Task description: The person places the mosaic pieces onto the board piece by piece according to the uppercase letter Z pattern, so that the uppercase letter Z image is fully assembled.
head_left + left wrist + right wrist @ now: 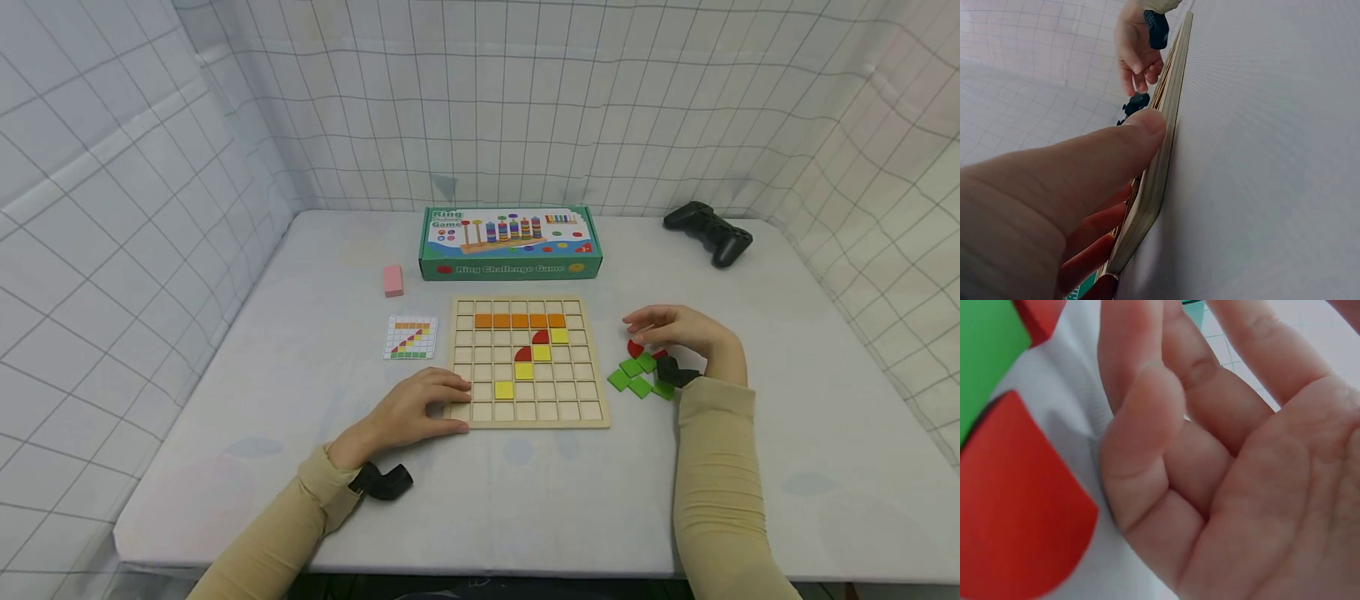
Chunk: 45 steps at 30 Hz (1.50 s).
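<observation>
From where I sat I could read "Ring Challenge Game" on the front of the green box [512, 269] behind the board [547, 411], though the lid's smallest print was hard to make out. The left hand [416, 408] held the board's near left corner between thumb and fingers, while the right hand [681, 328] hung loosely curled and bare beside red and green pieces [641, 387], partly hidden by a black wrist mount [677, 372].
</observation>
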Available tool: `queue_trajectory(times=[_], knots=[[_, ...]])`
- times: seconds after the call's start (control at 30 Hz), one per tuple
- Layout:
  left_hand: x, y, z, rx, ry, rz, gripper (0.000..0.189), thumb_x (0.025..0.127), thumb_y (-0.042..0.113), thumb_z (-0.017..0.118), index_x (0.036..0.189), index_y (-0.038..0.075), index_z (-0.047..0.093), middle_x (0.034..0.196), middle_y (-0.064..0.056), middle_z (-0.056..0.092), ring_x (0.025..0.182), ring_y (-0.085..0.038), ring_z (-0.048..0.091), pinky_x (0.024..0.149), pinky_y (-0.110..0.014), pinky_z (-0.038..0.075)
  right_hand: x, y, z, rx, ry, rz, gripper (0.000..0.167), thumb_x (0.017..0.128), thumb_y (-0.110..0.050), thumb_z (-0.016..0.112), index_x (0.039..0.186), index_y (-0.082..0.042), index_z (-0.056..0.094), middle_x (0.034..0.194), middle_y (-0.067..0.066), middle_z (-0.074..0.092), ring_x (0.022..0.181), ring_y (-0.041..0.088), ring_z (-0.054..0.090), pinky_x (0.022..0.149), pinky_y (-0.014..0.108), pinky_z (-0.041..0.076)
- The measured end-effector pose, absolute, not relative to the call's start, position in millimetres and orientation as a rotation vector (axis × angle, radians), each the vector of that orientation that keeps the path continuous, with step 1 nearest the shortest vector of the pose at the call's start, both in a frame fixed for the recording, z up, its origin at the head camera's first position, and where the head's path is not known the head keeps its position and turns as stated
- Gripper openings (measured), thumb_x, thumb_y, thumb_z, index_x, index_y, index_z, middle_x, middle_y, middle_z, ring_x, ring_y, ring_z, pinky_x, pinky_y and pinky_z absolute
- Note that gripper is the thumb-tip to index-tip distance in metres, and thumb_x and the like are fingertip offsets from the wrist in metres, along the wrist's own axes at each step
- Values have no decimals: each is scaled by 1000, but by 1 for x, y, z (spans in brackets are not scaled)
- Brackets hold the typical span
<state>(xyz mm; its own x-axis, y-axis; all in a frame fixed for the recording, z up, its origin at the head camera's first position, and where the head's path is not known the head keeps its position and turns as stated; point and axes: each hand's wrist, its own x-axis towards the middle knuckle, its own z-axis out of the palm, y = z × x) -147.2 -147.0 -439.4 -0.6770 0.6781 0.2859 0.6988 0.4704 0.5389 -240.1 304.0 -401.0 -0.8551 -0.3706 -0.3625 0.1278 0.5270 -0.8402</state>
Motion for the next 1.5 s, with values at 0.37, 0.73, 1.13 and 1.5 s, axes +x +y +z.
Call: queue_trajectory(times=[0.37,0.73,1.13,1.5], knots=[[-147,-147,-438,-1264,-2650,-987,39,77,34,78,106,9,72,116,-2,63,113,-17,52,100,-31,41,-241,303,-405,-185,2312,-1248,49,84,-23,70,128,-5,56,124,14,58,104,16,55,87,30,46],[-146,-146,-437,-1266,-2653,-979,38,77,33,77,106,9,72,116,-2,63,113,-17,52,100,-32,41,-239,300,-403,-178,2312,-1234,49,85,-14,67,130,-1,54,125,17,57,101,14,54,85,26,46],[-147,-147,-438,-1266,-2653,-992,38,77,33,78,105,9,72,115,-1,63,113,-16,52,100,-31,41,-242,300,-406,-250,2361,-1168,44,81,-21,70,122,-8,62,113,4,62,94,14,51,75,25,46],[-147,-147,-439,-1267,-2656,-979,39,77,34,77,106,9,72,116,-1,62,113,-16,52,100,-31,40,-242,293,-402,-193,2391,-1043,49,82,-18,71,126,-2,57,124,16,54,95,19,50,80,29,45]])
